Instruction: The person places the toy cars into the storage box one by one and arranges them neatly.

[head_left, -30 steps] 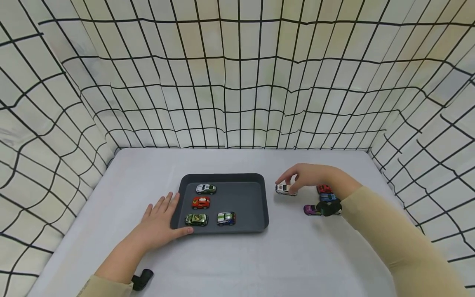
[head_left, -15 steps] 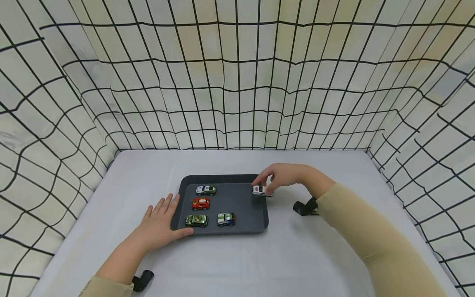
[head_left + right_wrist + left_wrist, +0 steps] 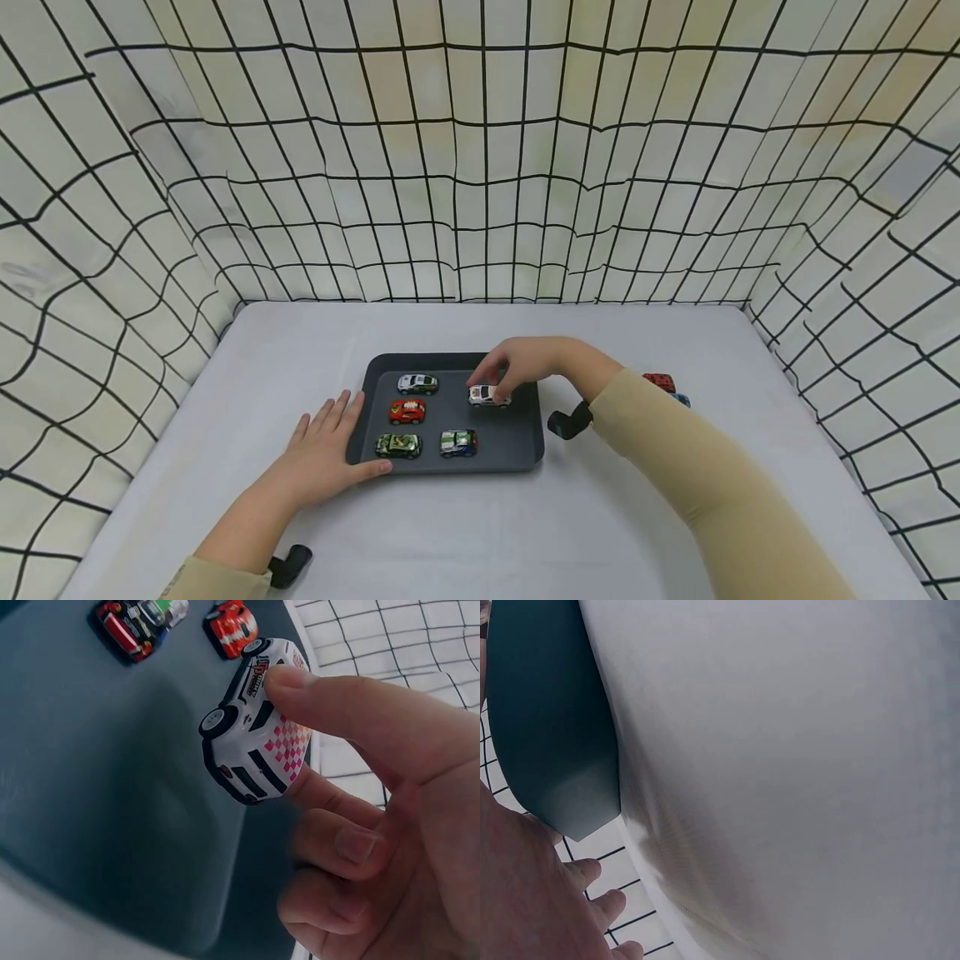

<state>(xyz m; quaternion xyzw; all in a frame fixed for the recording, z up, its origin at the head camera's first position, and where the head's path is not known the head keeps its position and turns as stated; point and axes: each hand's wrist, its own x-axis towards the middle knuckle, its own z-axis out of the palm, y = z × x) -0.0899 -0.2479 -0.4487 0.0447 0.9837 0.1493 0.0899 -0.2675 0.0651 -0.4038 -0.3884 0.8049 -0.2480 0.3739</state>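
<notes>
Between thumb and fingers, my right hand (image 3: 528,362) pinches a white toy car (image 3: 259,735) with a pink checkered pattern. In the head view that car is over the right half of the grey tray (image 3: 510,442); the right wrist view shows it tilted, above the tray floor. My left hand (image 3: 322,450) lies with straight, spread fingers at the tray's left edge, its thumb on the front left corner. On the tray stand a white-and-green car (image 3: 417,384), a red car (image 3: 407,411), a camouflage-green car (image 3: 398,446) and a green-and-blue striped car (image 3: 458,443).
Right of the tray, a red toy car (image 3: 659,382) and a blue toy car (image 3: 681,399) sit on the white table (image 3: 465,533), the blue one partly hidden by my right sleeve (image 3: 675,442). Black-lined netting (image 3: 480,183) encloses the table's back and sides.
My right hand has carried the white toy car leftward from the table right of the tray, across its right rim, to above the tray. The left hand has stayed in place.
</notes>
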